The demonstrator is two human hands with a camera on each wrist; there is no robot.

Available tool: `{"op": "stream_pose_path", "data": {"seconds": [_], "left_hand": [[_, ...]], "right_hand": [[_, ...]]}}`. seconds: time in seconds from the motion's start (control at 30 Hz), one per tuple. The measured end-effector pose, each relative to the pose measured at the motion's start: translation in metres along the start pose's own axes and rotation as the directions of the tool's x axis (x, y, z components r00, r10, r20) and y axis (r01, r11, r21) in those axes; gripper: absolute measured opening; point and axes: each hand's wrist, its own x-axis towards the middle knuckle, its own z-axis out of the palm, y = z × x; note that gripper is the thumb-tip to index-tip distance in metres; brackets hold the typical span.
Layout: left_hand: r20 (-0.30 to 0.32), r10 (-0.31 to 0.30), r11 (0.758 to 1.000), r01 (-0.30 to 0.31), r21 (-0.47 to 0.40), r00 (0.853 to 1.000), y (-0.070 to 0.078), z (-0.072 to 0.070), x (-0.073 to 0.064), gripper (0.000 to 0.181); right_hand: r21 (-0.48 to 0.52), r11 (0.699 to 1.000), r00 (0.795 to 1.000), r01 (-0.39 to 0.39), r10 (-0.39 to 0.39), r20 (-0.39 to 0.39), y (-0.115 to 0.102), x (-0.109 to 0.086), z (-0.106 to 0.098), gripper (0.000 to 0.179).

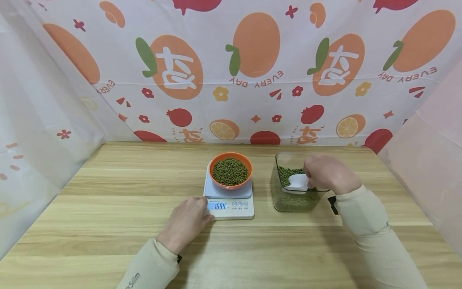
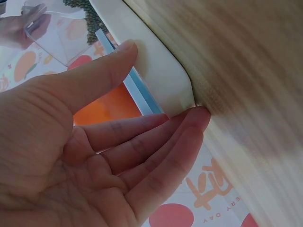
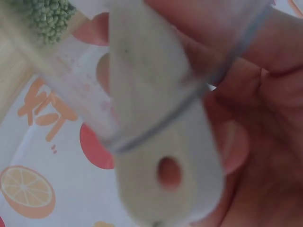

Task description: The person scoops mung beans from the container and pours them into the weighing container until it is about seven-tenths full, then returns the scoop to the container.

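My left hand (image 1: 188,219) rests at the front left corner of a white kitchen scale (image 1: 234,214), its thumb on the front edge and its relaxed fingertips (image 2: 195,118) against the left side. On the scale sits an orange bowl (image 1: 231,187) filled with green mung beans (image 1: 230,171). My right hand (image 1: 330,173) grips the handle of a white scoop (image 1: 298,182) inside a clear container (image 1: 301,204) of mung beans. In the right wrist view the scoop's handle (image 3: 151,113), with a hole near its end, shows behind the container's rim.
The scale's lit display (image 1: 217,206) reads 169.4. The container stands to the right of the scale on a wooden table (image 1: 119,216). A fruit-printed curtain (image 1: 216,60) hangs behind the table and round both sides.
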Motion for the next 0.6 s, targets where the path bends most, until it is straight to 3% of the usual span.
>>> {"op": "stream_pose_path", "data": {"seconds": [0.6], "left_hand": [[-0.003,-0.009,1.0,0.009,-0.01,1.0,-0.001,0.001,0.0,0.029]], "right_hand": [[0.008,0.998,0.996,0.063,-0.062,-0.067,-0.004,0.002,0.012,0.028]]}}
